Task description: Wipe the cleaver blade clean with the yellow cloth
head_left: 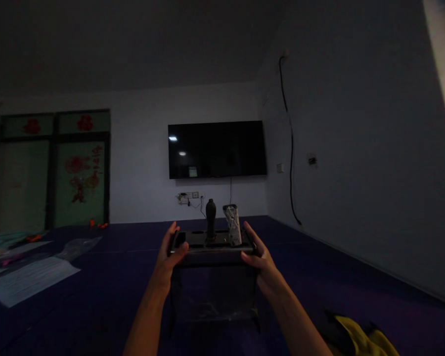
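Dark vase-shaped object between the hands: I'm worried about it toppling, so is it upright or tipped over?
Upright: the dark vase-shaped object rises vertically from the dark stand, its narrow neck on top.

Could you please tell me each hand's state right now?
Left hand: holding the dark stand by its left end.
Right hand: holding its right end.

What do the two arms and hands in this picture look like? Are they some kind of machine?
No, they are a person's. The left hand and right hand look ungloved, and the left forearm and right forearm are bare where they show, with no sleeves, cables or watch visible. Dim light hides small details.
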{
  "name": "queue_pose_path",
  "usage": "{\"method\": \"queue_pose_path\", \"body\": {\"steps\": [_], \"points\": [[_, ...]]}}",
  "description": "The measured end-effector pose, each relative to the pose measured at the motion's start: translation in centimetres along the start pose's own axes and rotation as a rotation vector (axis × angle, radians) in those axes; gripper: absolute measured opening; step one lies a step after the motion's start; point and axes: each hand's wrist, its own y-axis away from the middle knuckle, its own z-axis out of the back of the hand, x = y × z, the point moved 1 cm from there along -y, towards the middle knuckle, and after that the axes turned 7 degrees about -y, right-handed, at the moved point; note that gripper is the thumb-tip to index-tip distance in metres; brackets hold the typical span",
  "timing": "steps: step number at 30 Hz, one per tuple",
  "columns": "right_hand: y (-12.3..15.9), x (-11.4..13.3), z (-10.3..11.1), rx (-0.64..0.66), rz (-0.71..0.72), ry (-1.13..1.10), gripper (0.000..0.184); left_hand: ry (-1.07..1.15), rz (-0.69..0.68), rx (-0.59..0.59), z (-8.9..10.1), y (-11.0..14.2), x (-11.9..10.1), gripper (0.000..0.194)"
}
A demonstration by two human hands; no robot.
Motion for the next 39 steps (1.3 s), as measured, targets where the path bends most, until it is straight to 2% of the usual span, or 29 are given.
{"method": "queue_pose_path", "body": {"steps": [6, 11, 15, 17, 19, 23, 26, 29, 33, 36, 39], "points": [[-0.2, -1.6, 0.0, -0.007, -0.028, 0.021, 0.089, 0.048, 0.11, -0.112, 1.0, -0.8, 0.8, 0.063], [-0.4, -2.3, 0.4, -0.002, -0.032, 0.138, 0.085, 0.061, 0.138, -0.107, 1.1, -1.2, 1.4, 0.064], [-1.2, -2.9, 1.6, 0.007, 0.037, 0.348, 0.082, -0.109, 0.021, -0.213, 1.3, -1.3, 1.3, 0.061], [-1.7, -2.8, 2.8, -0.009, 0.02, 0.579, 0.08, -0.234, -0.074, -0.28, 1.7, -1.5, 1.5, 0.058], [-2.0, -2.2, 4.5, -0.052, -0.023, 0.961, 0.069, -0.333, -0.126, -0.345, 2.4, -1.9, 2.1, 0.056], [-2.0, 0.6, 8.9, -0.175, -0.058, 1.232, 0.06, -0.429, -0.115, -0.541, 5.1, -2.7, 4.2, 0.054], [-1.0, 3.0, 12.7, -0.324, -0.17, 1.421, 0.06, -0.422, -0.052, -0.666, 7.3, -3.1, 5.9, 0.056], [0.4, 4.7, 15.8, -0.433, -0.352, 1.544, 0.054, -0.424, -0.042, -0.728, 8.9, -3.2, 7.1, 0.057], [1.5, 5.2, 17.8, -0.457, -0.487, 1.604, 0.03, -0.441, -0.064, -0.757, 9.6, -3.2, 7.8, 0.058], [1.8, 4.8, 18.3, -0.449, -0.479, 1.609, 0.03, -0.437, -0.064, -0.778, 9.6, -3.0, 7.7, 0.056], [2.1, 4.6, 18.5, -0.468, -0.395, 1.575, 0.03, -0.432, -0.066, -0.781, 9.3, -2.7, 7.4, 0.054]]}}
